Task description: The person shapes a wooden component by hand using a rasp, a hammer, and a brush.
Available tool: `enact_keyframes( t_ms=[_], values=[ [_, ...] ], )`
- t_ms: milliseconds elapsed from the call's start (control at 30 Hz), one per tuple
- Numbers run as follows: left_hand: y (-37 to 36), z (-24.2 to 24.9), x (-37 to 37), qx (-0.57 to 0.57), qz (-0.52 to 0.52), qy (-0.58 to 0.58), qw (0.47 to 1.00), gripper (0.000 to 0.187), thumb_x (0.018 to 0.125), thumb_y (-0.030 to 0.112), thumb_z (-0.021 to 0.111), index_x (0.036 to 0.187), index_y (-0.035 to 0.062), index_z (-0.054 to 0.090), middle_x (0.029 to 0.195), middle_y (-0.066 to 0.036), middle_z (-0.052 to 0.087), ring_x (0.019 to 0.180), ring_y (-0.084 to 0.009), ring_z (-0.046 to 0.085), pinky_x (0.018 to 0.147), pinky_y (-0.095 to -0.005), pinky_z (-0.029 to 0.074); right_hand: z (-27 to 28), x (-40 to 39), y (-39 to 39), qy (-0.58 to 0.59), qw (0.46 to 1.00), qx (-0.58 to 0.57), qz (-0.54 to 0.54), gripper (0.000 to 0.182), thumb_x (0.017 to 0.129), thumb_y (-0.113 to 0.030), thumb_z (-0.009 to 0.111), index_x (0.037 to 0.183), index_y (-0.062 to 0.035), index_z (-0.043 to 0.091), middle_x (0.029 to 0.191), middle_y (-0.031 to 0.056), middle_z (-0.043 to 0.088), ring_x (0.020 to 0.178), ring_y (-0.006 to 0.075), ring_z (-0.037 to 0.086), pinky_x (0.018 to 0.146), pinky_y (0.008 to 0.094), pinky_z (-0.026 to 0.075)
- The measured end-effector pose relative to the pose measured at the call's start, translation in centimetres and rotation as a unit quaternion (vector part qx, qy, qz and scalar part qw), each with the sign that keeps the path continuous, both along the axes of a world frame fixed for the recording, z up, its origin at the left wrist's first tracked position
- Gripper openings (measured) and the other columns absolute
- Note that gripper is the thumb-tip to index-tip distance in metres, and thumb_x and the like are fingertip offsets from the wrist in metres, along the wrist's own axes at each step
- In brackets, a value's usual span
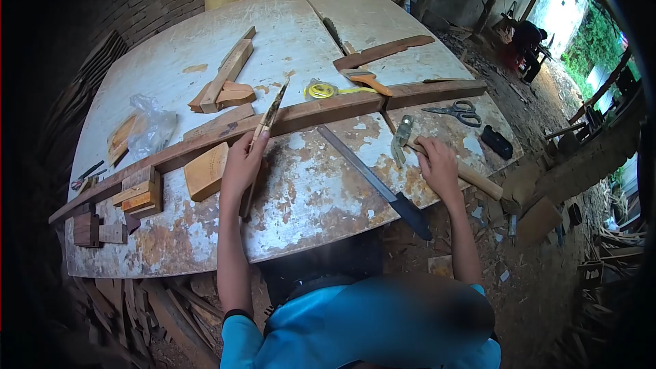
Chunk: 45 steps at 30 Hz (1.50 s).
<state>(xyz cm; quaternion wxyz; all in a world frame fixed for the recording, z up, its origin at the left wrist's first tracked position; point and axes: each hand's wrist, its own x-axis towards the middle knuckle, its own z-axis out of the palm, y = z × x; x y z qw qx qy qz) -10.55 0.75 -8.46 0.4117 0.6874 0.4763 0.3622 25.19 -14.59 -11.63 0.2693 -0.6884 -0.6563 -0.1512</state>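
Note:
My left hand [242, 160] is closed around a slim, pale-handled tool [273, 111] whose dark, narrow end points up and away over a long wooden beam [307, 111]. Its exact kind I cannot tell. Over to the right, my right hand [437, 164] grips the wooden handle of a hammer [482, 181], with the metal head lying just left of my fingers. Between my hands rests a straight, long-bladed saw [365, 176], its black handle past the table's near edge. An angled wooden block [206, 172] sits left of my left hand.
Beyond the beam lie a yellow tape measure [320, 89], an orange-handled saw [369, 82] and wood pieces [229, 75]. Scissors [465, 113] and a black object [497, 142] are at right, a plastic bag [152, 128] at left. Another person [527, 48] crouches far right.

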Motion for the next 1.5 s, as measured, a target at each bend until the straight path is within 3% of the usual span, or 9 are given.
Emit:
enact_keyframes(
  t_ms=[267,433,767,900,1000,1167,1267,1333,1500],
  values=[
    [-0.7,-0.2,-4.4,0.018,0.013,0.044,0.999,0.03,0.087,0.029,0.059,0.094,-0.0003,0.06,0.064,-0.001,0.054,0.053,-0.007,0.046,0.049,-0.0246,0.037,2.8,-3.3,-3.0,0.264,0.962,0.061,0.021,0.017,0.078,-0.011,0.06,0.094,-0.0065,0.063,0.098,0.0101,0.057,0.093,0.0273,0.055,0.085,0.0337,0.039],
    [-0.4,1.8,-2.3,0.047,-0.055,0.046,0.996,0.027,0.081,0.023,0.067,0.093,0.0012,0.058,0.063,0.001,0.051,0.054,-0.0066,0.046,0.049,-0.0243,0.036,3.9,-8.5,-8.9,0.116,0.984,-0.133,0.005,0.021,0.078,-0.014,0.063,0.097,-0.0057,0.063,0.096,0.0086,0.054,0.094,0.0264,0.052,0.08,0.0353,0.043],
    [6.1,3.5,4.7,0.274,-0.15,0.266,0.912,0.04,0.075,0.03,0.069,0.102,0.0006,0.062,0.08,-0.015,0.058,0.075,-0.0276,0.056,0.069,-0.0374,0.043,2.8,-10.4,-8.3,0.062,0.979,-0.189,-0.051,0.027,0.075,-0.009,0.061,0.098,-0.0012,0.05,0.09,0.0155,0.054,0.081,0.0342,0.058,0.068,0.043,0.049],
    [7.2,0.6,5.1,0.208,-0.142,0.102,0.962,0.038,0.078,0.033,0.067,0.1,0.0032,0.064,0.089,-0.017,0.059,0.081,-0.0318,0.056,0.073,-0.0384,0.044,2.6,-10.9,-7.6,0.163,0.969,-0.173,-0.063,0.032,0.075,-0.002,0.051,0.106,0.0034,0.048,0.073,0.0233,0.058,0.064,0.0402,0.056,0.062,0.0474,0.045],
    [6.9,1.4,4.0,0.25,-0.151,0.203,0.935,0.043,0.08,0.041,0.062,0.104,0.0055,0.064,0.094,-0.017,0.056,0.085,-0.0316,0.057,0.075,-0.0382,0.045,3.5,-11.7,-8.4,0.213,0.956,-0.198,-0.045,0.037,0.075,-0.002,0.049,0.111,0.0048,0.046,0.068,0.024,0.056,0.066,0.0399,0.057,0.061,0.0454,0.044],
    [7.8,2.4,4.9,0.227,-0.144,0.344,0.9,0.039,0.083,0.038,0.058,0.093,0.0002,0.06,0.094,-0.019,0.058,0.086,-0.0336,0.058,0.077,-0.0411,0.045,4.8,-11.2,-9.7,0.305,0.949,-0.077,0.035,0.043,0.081,0.001,0.042,0.124,0.0018,0.042,0.059,0.0088,0.051,0.046,0.0169,0.05,0.045,0.0334,0.04],
    [7.7,1.8,6.3,0.262,-0.147,0.382,0.874,0.036,0.084,0.033,0.056,0.093,-0.0017,0.054,0.091,-0.021,0.058,0.087,-0.0345,0.058,0.076,-0.0427,0.045,4.7,-12.3,-5.8,0.518,0.85,-0.077,0.054,0.043,0.086,0.0,0.036,0.13,-0.0026,0.037,0.061,0.0013,0.05,0.044,0.0105,0.044,0.043,0.028,0.037],
    [7.9,2.3,7.1,0.232,-0.147,0.39,0.879,0.034,0.084,0.031,0.055,0.097,-0.0012,0.052,0.09,-0.022,0.06,0.088,-0.0348,0.059,0.076,-0.0436,0.045,4.8,-13.4,-1.2,0.563,0.811,-0.108,0.112,0.044,0.089,-0.007,0.039,0.132,-0.0038,0.034,0.071,0.0098,0.054,0.059,0.0192,0.054,0.054,0.0305,0.042],
    [8.6,2.4,6.9,0.239,-0.132,0.381,0.884,0.064,0.053,0.053,0.076,0.08,-0.0019,0.057,0.077,-0.022,0.062,0.074,-0.038,0.061,0.067,-0.0429,0.048,1.9,-16.3,11.5,0.471,0.865,-0.072,0.159,0.047,0.091,-0.009,0.036,0.137,-0.0061,0.027,0.092,0.018,0.055,0.073,0.0293,0.056,0.07,0.0385,0.043]
  ],
)
